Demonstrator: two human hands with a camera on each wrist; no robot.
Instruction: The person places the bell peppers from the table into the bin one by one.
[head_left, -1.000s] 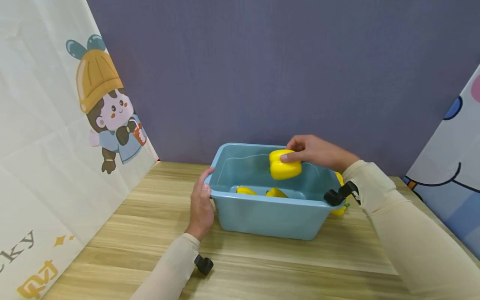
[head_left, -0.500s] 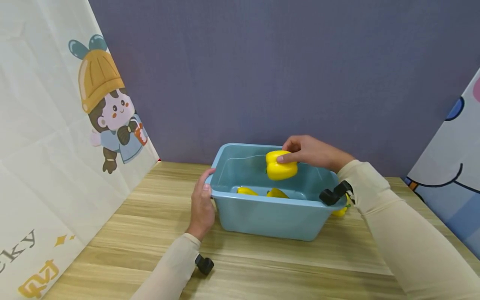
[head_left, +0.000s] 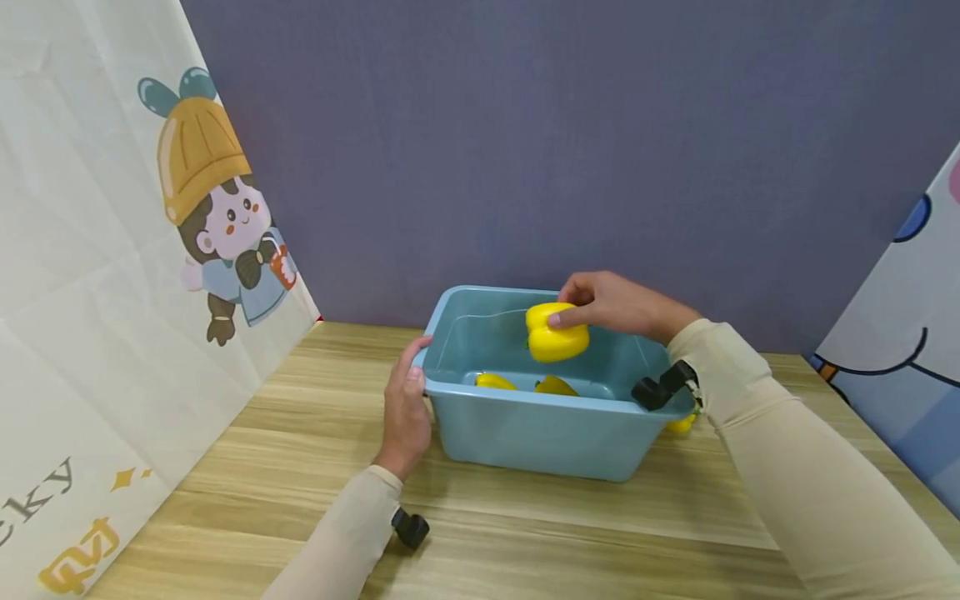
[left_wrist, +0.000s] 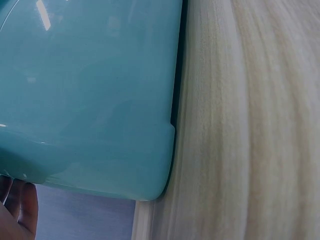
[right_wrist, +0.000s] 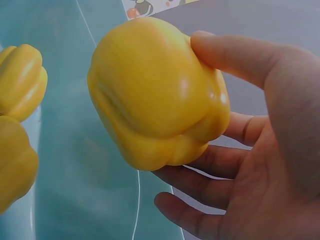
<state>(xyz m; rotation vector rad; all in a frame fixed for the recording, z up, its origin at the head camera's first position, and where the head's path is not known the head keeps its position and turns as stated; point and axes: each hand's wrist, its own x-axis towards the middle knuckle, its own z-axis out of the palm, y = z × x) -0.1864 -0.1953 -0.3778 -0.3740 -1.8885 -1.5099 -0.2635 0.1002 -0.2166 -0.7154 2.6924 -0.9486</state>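
Observation:
My right hand (head_left: pixel 626 307) holds a yellow bell pepper (head_left: pixel 556 333) between thumb and fingers, up inside the mouth of a blue plastic bin (head_left: pixel 532 433). The right wrist view shows the same bell pepper (right_wrist: pixel 155 95) close up, its lobed end towards the camera. Two more yellow peppers (head_left: pixel 495 381) lie on the bin's floor, partly hidden by its front wall. At the bin's left end my left hand (head_left: pixel 407 412) grips the rim. In the left wrist view only some of its fingers (left_wrist: pixel 27 207) show, beside the bin wall (left_wrist: pixel 90 95).
Another yellow pepper (head_left: pixel 681 423) sits on the wooden table (head_left: pixel 300 500) behind the bin's right end, mostly hidden. A grey-blue panel (head_left: pixel 480 150) stands behind the bin. Printed sheets with cartoons (head_left: pixel 225 225) flank the table on both sides.
My right hand has shifted slightly left with the bell pepper, still within the bin's mouth. The left hand and the bin have stayed in place.

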